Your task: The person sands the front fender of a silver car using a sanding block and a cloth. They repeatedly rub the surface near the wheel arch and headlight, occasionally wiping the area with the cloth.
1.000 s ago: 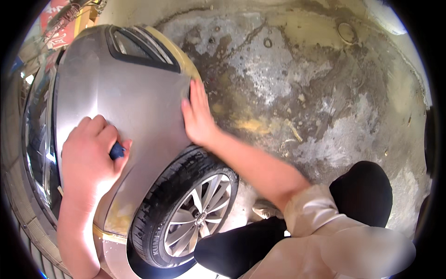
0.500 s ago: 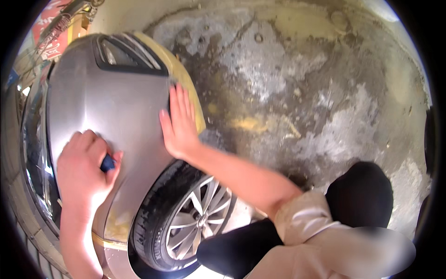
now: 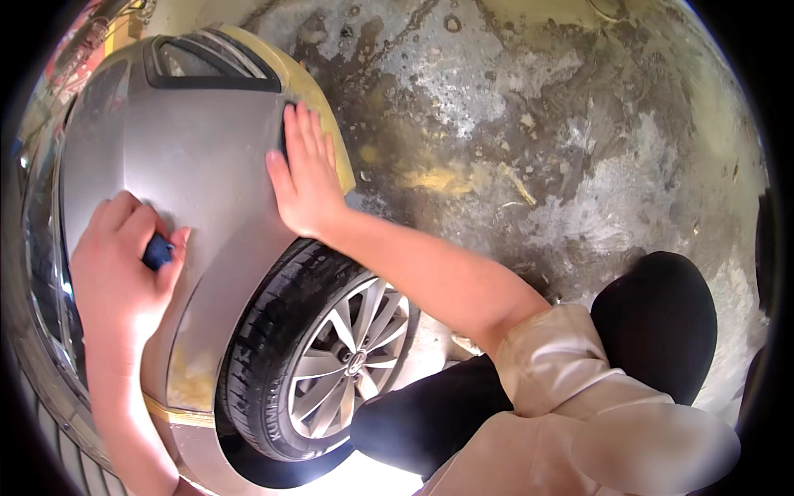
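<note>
A silver-grey car (image 3: 211, 165) fills the left side of the view. My left hand (image 3: 120, 260) is curled around a small dark blue object (image 3: 157, 252), too small to make out exactly, against the side panel. My right hand (image 3: 306, 169) lies open, fingers stretched out along the panel's right edge beside a yellow masked strip (image 3: 339, 153). A small window (image 3: 203, 62) with a black frame is above it. Below my hands sit the black tyre (image 3: 260, 347) and silver spoked wheel (image 3: 335, 384). A dull yellowish patch (image 3: 190, 380) marks the lower panel.
Stained, patchy concrete floor (image 3: 538, 165) stretches across the right. My dark-clad knees (image 3: 653, 322) are at the lower right near the wheel. Red and yellow clutter with bent wire (image 3: 99, 33) shows at the upper left, beyond the car.
The car and both hands sit higher and further left in the picture than before, partly from the view shifting. My right hand has moved left along the panel; my left hand still grips the blue object.
</note>
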The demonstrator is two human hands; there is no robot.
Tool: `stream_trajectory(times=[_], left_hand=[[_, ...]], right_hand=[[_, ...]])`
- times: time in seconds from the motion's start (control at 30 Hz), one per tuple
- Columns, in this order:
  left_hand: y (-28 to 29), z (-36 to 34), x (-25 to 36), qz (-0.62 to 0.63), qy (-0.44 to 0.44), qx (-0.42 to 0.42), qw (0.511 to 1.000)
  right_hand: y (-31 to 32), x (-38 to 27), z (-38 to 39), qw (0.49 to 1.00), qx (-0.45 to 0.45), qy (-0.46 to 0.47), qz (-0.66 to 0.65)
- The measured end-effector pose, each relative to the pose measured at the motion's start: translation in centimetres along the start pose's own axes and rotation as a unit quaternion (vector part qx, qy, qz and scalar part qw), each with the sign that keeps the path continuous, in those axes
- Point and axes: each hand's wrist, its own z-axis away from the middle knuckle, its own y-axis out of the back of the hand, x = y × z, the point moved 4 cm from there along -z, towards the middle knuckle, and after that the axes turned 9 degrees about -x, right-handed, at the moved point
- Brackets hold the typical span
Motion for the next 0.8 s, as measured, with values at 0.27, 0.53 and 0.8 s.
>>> stream_trajectory(times=[0.27, 0.53, 0.8], left_hand=[[-0.2, -0.5, 0.2, 0.021, 0.008, -0.023, 0.999], [0.0, -0.2, 0.1, 0.013, -0.002, 0.003, 1.0], [0.2, -0.3, -0.6, 0.096, -0.058, 0.064, 0.992]], right_hand=[[-2.2, 0.0, 6.7, 0.999, 0.017, -0.014, 0.024], [-0.6, 4.3, 2.3, 0.999, 0.015, -0.05, -0.015], [2.9, 5.7, -1.9, 0.965, 0.022, -0.24, -0.1]])
